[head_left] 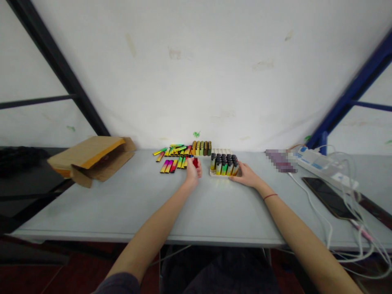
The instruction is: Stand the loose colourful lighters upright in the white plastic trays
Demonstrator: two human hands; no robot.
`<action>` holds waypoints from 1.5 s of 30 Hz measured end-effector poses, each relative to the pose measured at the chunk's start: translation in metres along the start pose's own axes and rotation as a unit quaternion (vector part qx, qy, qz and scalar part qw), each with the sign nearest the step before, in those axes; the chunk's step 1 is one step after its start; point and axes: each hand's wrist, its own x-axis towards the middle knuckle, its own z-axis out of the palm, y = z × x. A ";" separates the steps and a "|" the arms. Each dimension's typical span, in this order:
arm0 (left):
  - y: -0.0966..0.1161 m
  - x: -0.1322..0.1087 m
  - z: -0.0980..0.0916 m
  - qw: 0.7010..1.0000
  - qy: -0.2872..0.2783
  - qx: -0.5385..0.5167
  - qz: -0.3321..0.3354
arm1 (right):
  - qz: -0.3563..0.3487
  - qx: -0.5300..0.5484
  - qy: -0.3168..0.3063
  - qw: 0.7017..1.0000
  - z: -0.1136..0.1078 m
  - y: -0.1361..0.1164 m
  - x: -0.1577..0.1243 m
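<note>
A pile of colourful lighters (173, 157) lies flat at the far middle of the grey table (122, 208), with a short row of upright ones (202, 148) behind. My left hand (192, 171) is closed around a red lighter (195, 161) at the pile's right edge. A pale tray (223, 164) holds several upright black-capped lighters. My right hand (246, 175) rests against the tray's right side, fingers curled on its edge.
An open cardboard box (92, 159) lies on its side at the left. At the right lie a power strip (318, 161), a dark phone (329, 197), white cables (352, 228) and a blurred purple object (280, 160). A white wall stands behind the table.
</note>
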 end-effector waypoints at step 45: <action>0.083 0.025 -0.112 0.648 0.218 0.723 0.099 | -0.008 -0.002 0.001 1.000 -0.003 -0.003 -0.001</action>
